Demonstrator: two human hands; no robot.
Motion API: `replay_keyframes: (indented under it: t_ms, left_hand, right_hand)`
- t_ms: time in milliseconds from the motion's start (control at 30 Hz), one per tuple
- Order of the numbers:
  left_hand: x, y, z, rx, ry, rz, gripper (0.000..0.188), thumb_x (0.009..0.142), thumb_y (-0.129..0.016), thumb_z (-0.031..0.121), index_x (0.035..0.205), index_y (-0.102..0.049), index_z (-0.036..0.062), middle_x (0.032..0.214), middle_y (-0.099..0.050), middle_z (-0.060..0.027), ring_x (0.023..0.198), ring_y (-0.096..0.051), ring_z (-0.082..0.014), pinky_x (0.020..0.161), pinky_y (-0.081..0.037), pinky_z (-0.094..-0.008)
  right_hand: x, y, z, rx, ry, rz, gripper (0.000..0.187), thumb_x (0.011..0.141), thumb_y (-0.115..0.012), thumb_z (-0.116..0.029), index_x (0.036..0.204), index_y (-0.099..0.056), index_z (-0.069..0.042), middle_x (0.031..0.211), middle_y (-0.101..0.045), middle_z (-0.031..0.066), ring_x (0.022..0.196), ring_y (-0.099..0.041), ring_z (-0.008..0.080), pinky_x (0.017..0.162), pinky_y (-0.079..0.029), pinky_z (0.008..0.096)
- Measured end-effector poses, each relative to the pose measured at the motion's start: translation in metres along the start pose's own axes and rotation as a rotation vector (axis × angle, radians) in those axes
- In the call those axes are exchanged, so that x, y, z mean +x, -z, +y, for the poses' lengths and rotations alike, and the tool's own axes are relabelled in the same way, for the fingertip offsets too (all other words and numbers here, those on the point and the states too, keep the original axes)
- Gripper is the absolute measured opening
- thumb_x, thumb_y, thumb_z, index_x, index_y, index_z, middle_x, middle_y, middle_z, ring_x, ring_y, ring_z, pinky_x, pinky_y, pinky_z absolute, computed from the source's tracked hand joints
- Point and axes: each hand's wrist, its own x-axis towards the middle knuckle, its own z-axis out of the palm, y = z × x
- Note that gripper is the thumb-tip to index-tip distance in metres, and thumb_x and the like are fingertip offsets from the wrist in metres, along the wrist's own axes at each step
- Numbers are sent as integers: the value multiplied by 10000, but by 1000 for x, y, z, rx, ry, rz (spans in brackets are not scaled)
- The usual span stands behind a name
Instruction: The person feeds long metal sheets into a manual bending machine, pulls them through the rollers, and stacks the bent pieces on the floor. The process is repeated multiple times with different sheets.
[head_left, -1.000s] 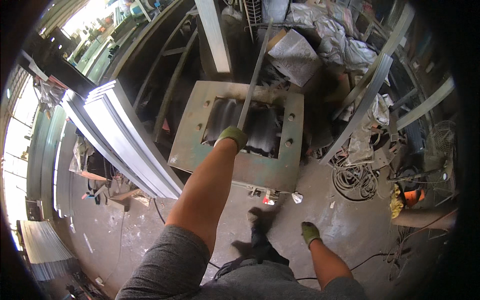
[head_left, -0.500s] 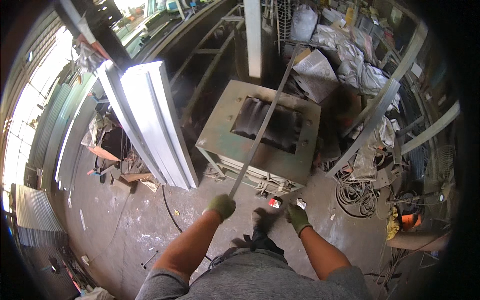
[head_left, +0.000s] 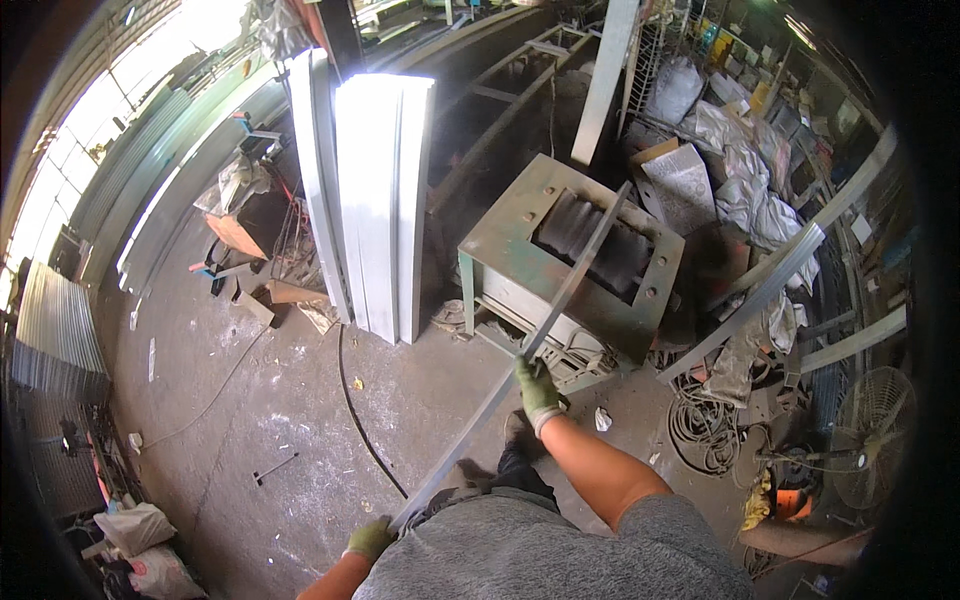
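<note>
The fingers of the green-gloved right hand are curled around a long, straight metal bar, which lies within their grasp, crossing the fist slantwise and running on past it both ways. Toward the wearer, the bar slopes down to the left hand, also in a green glove, which meets its near end beside the waist; whether those fingers pinch the end or merely rest against it, I cannot tell. Beyond the right hand the bar reaches up and rightward over a squat, green-grey machine, its far stretch passing in front of the opening where a dark ribbed roller sits; whether the bar touches the machine top cannot be made out. Below the bar's middle are the wearer's dark shoe and grey shirt. Left of the machine, tall pale metal profiles stand upright together, and a black cable curves over the concrete floor near their foot. To the right of the machine lie a coil of hose and, farther out, a round wire-caged fan. Behind it are a speckled pale box and crumpled whitish sacks.
</note>
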Motion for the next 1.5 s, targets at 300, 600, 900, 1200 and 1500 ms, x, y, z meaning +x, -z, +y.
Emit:
replay_keyframes:
  t_ms: [300, 600, 900, 1200, 1500]
  left_hand:
    - [-84, -59, -88, -352, 34, 118, 418, 1057, -700, 428, 1359, -718, 138, 1279, -810, -225, 1131, -778, -497, 932, -627, -601]
    - [42, 47, 90, -560, -68, 156, 517, 935, -878, 318, 1394, -767, 109, 1147, -852, -184, 1082, -834, -312, 941, -641, -460]
    - [72, 195, 255, -566, -22, 100, 713, 1048, -710, 707, 1294, -808, 45, 1201, -839, -228, 1113, -820, -376, 955, -618, -478]
    - [128, 212, 329, -482, -9, 116, 730, 1139, -481, 741, 1268, -801, 98, 1199, -805, -287, 1199, -745, -514, 1024, -568, -575]
    - [109, 184, 304, -396, -50, 269, 675, 1161, -466, 708, 1073, -765, 109, 1044, -790, -280, 1055, -729, -560, 902, -559, -650]
  right_hand:
    - [-109, -50, 31, -212, 111, -120, 771, 1041, -836, -451, 1576, -553, 27, 1326, -777, 217, 1164, -762, 359, 1048, -592, 459]
    - [64, 32, -88, -496, 580, 496, 805, 1071, -711, -241, 1721, -366, 86, 1731, -456, 371, 1598, -465, 526, 1355, -368, 547]
    - [207, 80, -139, -868, 697, 596, 418, 1097, -617, -239, 1450, -685, -26, 1591, -639, 242, 1495, -573, 488, 1257, -465, 608]
    - [282, 121, -151, -886, 832, 628, 292, 1063, -645, -191, 1292, -748, -42, 1468, -708, 208, 1392, -633, 455, 1214, -509, 577]
    - [243, 118, -141, -988, 639, 524, 422, 1100, -594, -225, 1470, -692, -48, 1611, -622, 188, 1537, -537, 424, 1306, -441, 555]
